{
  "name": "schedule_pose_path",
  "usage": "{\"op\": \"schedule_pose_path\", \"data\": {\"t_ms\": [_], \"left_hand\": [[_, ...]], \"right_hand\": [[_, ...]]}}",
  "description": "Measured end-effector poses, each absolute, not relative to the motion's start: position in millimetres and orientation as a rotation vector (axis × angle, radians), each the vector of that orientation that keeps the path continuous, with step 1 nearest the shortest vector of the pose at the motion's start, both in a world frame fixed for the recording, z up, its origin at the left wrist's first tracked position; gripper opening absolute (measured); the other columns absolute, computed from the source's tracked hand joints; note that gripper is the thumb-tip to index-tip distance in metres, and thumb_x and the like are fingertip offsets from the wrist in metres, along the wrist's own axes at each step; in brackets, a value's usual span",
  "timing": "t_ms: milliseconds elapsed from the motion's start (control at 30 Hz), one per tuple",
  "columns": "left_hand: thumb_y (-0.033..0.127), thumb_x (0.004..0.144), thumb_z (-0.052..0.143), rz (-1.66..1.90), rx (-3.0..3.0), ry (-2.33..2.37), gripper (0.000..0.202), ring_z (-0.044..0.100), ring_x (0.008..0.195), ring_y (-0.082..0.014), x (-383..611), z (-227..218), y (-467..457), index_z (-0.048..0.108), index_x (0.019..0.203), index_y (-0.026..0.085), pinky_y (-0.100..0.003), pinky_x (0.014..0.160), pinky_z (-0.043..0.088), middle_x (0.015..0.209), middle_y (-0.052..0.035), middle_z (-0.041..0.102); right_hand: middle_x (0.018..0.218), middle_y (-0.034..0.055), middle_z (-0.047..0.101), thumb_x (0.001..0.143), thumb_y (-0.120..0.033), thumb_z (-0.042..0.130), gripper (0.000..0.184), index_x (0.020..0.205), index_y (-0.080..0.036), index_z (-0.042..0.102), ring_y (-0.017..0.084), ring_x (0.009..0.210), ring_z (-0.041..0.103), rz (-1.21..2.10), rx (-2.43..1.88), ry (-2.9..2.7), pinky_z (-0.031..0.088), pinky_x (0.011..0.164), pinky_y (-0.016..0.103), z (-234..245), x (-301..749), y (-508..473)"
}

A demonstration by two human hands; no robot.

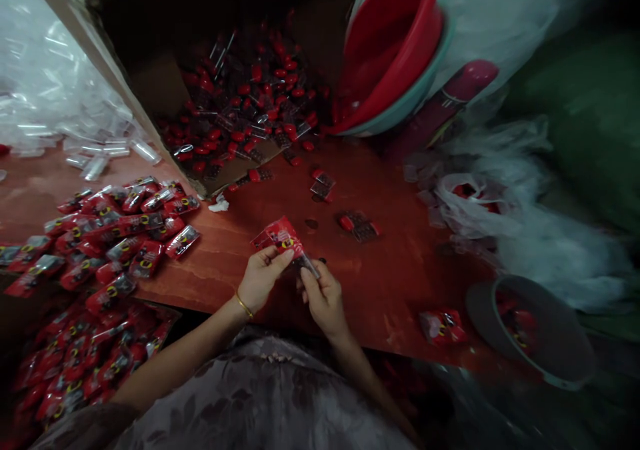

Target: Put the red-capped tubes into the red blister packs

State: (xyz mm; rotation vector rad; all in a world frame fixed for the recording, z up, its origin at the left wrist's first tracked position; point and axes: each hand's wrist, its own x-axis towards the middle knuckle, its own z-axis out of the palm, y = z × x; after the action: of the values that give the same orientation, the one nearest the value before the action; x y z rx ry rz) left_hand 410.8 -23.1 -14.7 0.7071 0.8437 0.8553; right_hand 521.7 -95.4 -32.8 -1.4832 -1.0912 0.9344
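Observation:
My left hand, with a gold bangle on the wrist, pinches a small red printed packet just above the near edge of the reddish wooden table. My right hand is closed on the packet's clear lower end, right beside the left hand. To the left lies a heap of finished red packets, with more piled below the table edge.
A tipped cardboard box spills small red and dark pieces onto the table. Red and teal basins lean at the back right. Clear plastic bags lie far left. A grey bowl and crumpled plastic sit right.

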Motion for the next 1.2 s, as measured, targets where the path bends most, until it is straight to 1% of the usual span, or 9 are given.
{"op": "schedule_pose_path", "data": {"t_ms": [67,200,333,433,567,800,967,1100,1200], "left_hand": [[0.04,0.059,0.076,0.879,0.705,0.854,0.033,0.059,0.062,-0.0101,412.6,-16.8,-23.6,0.068,0.076,0.013,-0.022,0.064,0.047,0.072,-0.0027,0.069],[0.04,0.059,0.076,0.895,0.698,0.863,0.034,0.062,0.068,-0.0133,416.2,-19.5,-22.9,0.068,0.078,0.012,-0.023,0.065,0.048,0.073,-0.0053,0.07],[0.044,0.063,0.071,0.797,0.749,0.86,0.037,0.054,0.046,-0.01,418.8,-22.9,-25.1,0.068,0.082,0.013,-0.021,0.042,0.041,0.061,-0.0032,0.067],[0.047,0.067,0.067,0.746,0.781,0.85,0.04,0.045,0.035,-0.008,417.4,-23.8,-26.3,0.068,0.088,0.013,-0.02,0.035,0.035,0.046,0.0021,0.056],[0.048,0.069,0.065,0.774,0.777,0.806,0.039,0.045,0.035,-0.0074,413.9,-22.0,-25.8,0.065,0.085,0.013,-0.02,0.033,0.036,0.049,0.0034,0.054],[0.057,0.068,0.06,0.754,0.806,0.779,0.044,0.05,0.034,-0.0097,415.0,-18.2,-30.3,0.053,0.062,0.014,-0.02,0.035,0.035,0.039,0.0045,0.046],[0.056,0.065,0.063,0.811,0.758,0.754,0.045,0.046,0.033,-0.0081,409.8,-13.2,-22.1,0.058,0.07,0.012,-0.021,0.033,0.037,0.048,0.0021,0.053],[0.054,0.063,0.066,0.802,0.755,0.796,0.048,0.045,0.032,-0.0081,406.5,-12.6,-22.9,0.062,0.081,0.01,-0.02,0.031,0.035,0.046,0.0037,0.051],[0.052,0.065,0.065,0.752,0.725,0.79,0.045,0.044,0.032,-0.0079,403.1,-14.6,-22.6,0.063,0.082,0.01,-0.02,0.031,0.033,0.045,0.0041,0.05]], "right_hand": [[0.06,-0.0039,0.05,0.089,-0.038,0.041,0.023,0.08,-0.019,0.051,0.007,0.046,0.043,0.864,-1.518,-1.12,0.035,0.044,0.018,-34.3,516.8,-95.0],[0.056,-0.0048,0.047,0.089,-0.038,0.04,0.024,0.076,-0.02,0.048,0.008,0.048,0.043,0.938,-1.458,-1.191,0.035,0.045,0.019,-34.6,511.6,-92.1],[0.054,-0.0056,0.044,0.089,-0.04,0.04,0.025,0.077,-0.02,0.047,0.007,0.044,0.04,0.959,-1.442,-1.091,0.033,0.042,0.019,-36.0,506.5,-87.5],[0.055,-0.0061,0.043,0.089,-0.043,0.041,0.026,0.079,-0.02,0.048,0.006,0.041,0.037,1.002,-1.417,-0.984,0.032,0.039,0.018,-38.8,502.6,-85.6],[0.056,-0.0056,0.046,0.087,-0.044,0.043,0.028,0.075,-0.019,0.047,0.005,0.04,0.038,1.064,-1.386,-1.002,0.031,0.038,0.018,-36.1,503.1,-84.1],[0.051,-0.007,0.043,0.087,-0.046,0.044,0.031,0.071,-0.02,0.047,0.006,0.04,0.039,1.044,-1.437,-0.998,0.032,0.037,0.018,-22.0,509.8,-77.5],[0.056,-0.0048,0.049,0.086,-0.046,0.046,0.032,0.07,-0.019,0.049,0.006,0.041,0.041,1.147,-1.375,-1.08,0.038,0.042,0.019,-23.2,508.8,-75.5],[0.052,-0.0061,0.045,0.086,-0.046,0.046,0.031,0.072,-0.019,0.049,0.006,0.041,0.04,1.134,-1.387,-1.013,0.035,0.039,0.018,-25.8,502.6,-75.8],[0.061,-0.004,0.054,0.086,-0.045,0.047,0.027,0.079,-0.019,0.051,0.006,0.043,0.045,1.177,-1.323,-1.023,0.04,0.043,0.019,-27.9,501.8,-76.4]]}}
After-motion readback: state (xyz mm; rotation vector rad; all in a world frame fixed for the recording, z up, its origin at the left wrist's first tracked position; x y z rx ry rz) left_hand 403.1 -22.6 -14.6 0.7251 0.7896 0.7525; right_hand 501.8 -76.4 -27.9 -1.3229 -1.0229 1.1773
